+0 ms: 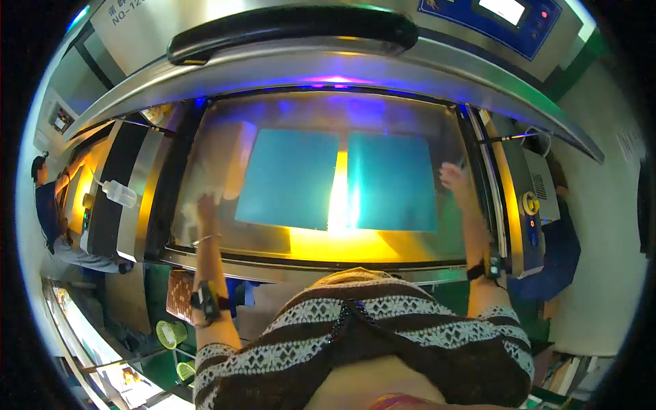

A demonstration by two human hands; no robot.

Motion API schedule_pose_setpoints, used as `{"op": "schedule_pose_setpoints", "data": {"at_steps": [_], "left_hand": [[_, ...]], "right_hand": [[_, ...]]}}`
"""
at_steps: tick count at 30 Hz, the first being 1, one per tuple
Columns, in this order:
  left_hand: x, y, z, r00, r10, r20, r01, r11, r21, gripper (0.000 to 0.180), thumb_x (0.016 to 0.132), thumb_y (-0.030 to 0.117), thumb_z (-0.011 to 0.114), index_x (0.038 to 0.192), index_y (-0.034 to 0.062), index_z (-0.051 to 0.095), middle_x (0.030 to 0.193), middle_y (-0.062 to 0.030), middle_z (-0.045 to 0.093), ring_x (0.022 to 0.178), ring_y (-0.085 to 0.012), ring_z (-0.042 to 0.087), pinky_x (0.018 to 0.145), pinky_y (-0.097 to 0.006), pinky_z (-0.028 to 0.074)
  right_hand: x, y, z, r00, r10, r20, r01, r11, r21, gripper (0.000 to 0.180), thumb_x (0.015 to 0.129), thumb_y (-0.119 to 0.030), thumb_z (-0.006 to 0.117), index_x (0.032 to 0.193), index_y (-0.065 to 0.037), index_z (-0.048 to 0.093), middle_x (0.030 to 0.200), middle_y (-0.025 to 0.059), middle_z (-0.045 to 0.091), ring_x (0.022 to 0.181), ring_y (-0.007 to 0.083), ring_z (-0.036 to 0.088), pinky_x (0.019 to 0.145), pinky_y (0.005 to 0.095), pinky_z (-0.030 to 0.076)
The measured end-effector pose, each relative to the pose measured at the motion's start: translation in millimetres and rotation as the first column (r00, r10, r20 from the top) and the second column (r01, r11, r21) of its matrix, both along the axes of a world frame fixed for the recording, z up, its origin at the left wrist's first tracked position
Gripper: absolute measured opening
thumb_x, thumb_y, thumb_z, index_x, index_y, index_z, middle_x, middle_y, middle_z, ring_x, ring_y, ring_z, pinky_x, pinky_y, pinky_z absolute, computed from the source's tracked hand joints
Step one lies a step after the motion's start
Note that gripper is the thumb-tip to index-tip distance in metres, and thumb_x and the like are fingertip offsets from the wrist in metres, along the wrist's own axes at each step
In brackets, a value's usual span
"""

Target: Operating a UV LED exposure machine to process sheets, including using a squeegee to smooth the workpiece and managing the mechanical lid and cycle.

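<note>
Two flat blue-green rectangular sheets lie side by side on the glass bed of a machine, a left sheet (288, 179) and a right sheet (400, 181). Yellow light shows through the narrow gap between them. My left hand (208, 203) is over the bed, a little left of the left sheet and apart from it; its fingers look stretched out, somewhat blurred, with nothing visible in them. Just beyond the right sheet's outer edge is my right hand (452, 178), fingers apart. A small dark mark shows beside its fingertips, too faint to name.
The machine's raised metal lid (328, 68) with a long black handle (294, 33) spans the far side. A white squeeze bottle (119, 193) stands on the left ledge, a yellow tape roll (530, 203) on the right. Another person (51, 205) works at far left.
</note>
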State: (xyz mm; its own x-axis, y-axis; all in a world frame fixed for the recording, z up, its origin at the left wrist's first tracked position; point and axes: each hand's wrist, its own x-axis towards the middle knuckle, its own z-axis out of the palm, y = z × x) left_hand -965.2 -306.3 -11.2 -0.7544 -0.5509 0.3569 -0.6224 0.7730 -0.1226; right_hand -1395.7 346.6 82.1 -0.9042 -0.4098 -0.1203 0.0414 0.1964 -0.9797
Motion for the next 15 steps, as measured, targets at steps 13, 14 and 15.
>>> {"op": "schedule_pose_setpoints", "data": {"at_steps": [13, 14, 15], "left_hand": [[-178, 327, 489, 0.462, -0.703, -0.541, 0.638, 0.687, -0.347, 0.056, 0.09, 0.049, 0.032, 0.073, 0.0092, 0.067, 0.062, -0.0138, 0.061, 0.057, -0.027, 0.061, 0.052, -0.038, 0.048], [-194, 317, 479, 0.513, -0.625, -0.589, 0.584, 0.756, -0.295, 0.045, 0.079, 0.048, 0.043, 0.071, 0.0098, 0.067, 0.066, -0.0115, 0.062, 0.061, -0.0245, 0.061, 0.056, -0.039, 0.046], [-209, 299, 475, 0.504, -0.571, -0.648, 0.575, 0.782, -0.242, 0.038, 0.069, 0.046, 0.055, 0.07, 0.0104, 0.067, 0.07, -0.0092, 0.062, 0.065, -0.022, 0.06, 0.06, -0.04, 0.044]], "right_hand": [[160, -114, 406, 0.198, 0.258, -0.946, 0.043, 0.962, 0.271, 0.036, 0.09, -0.031, 0.048, 0.115, -0.006, 0.055, 0.115, 0.0112, 0.057, 0.104, 0.0191, 0.054, 0.095, 0.0294, 0.035], [183, -163, 387, 0.032, 0.274, -0.961, 0.044, 0.96, 0.275, 0.038, 0.089, -0.032, 0.05, 0.114, -0.005, 0.056, 0.111, 0.0089, 0.059, 0.101, 0.0185, 0.056, 0.092, 0.0286, 0.038], [187, -178, 380, 0.082, 0.261, -0.962, 0.254, 0.928, 0.273, 0.037, 0.089, -0.032, 0.051, 0.114, -0.005, 0.056, 0.111, 0.0093, 0.059, 0.101, 0.0182, 0.056, 0.091, 0.0289, 0.039]]}}
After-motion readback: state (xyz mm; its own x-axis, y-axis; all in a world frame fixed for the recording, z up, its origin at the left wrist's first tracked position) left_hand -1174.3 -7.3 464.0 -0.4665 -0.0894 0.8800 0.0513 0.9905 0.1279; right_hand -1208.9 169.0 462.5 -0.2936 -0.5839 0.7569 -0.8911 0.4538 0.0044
